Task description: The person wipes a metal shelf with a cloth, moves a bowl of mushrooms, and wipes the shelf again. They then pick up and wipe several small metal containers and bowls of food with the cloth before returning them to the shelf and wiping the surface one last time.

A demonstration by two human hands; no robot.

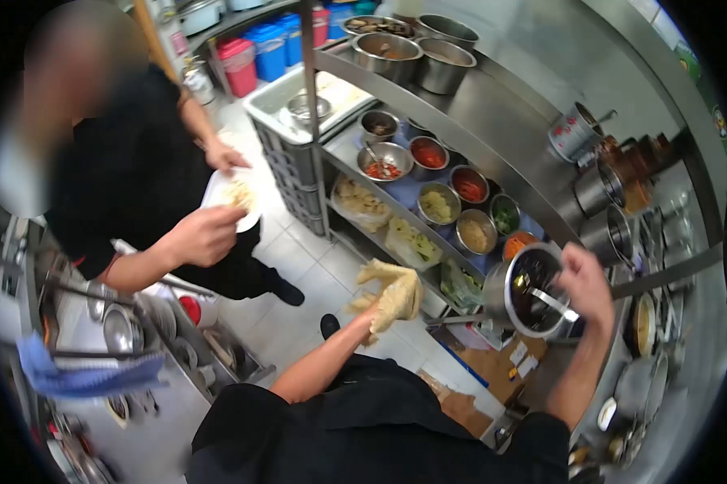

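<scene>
My left hand (396,297) wears a crumpled pale yellow glove, its fingers apart over the floor, with nothing visible in it. On the right, my right hand (587,284) is curled over the rim of a deep steel pot (501,300), slightly blurred by motion. Dark liquid fills part of the pot. A metal ladle (553,304) leans in it, its handle crossing the rim just below my right hand. Whatever my right fingers close on is hidden. Bowls of carrot-coloured shreds (518,244) and chopped pale food (476,231) stand beside the pot.
A co-worker at left holds a white bowl (248,216) of pale food. Several ingredient bowls line the shelf, with bagged vegetables (413,242) below. A steel upper shelf (493,105) and its post (309,73) rise in front. Stacked dishes (160,317) stand lower left.
</scene>
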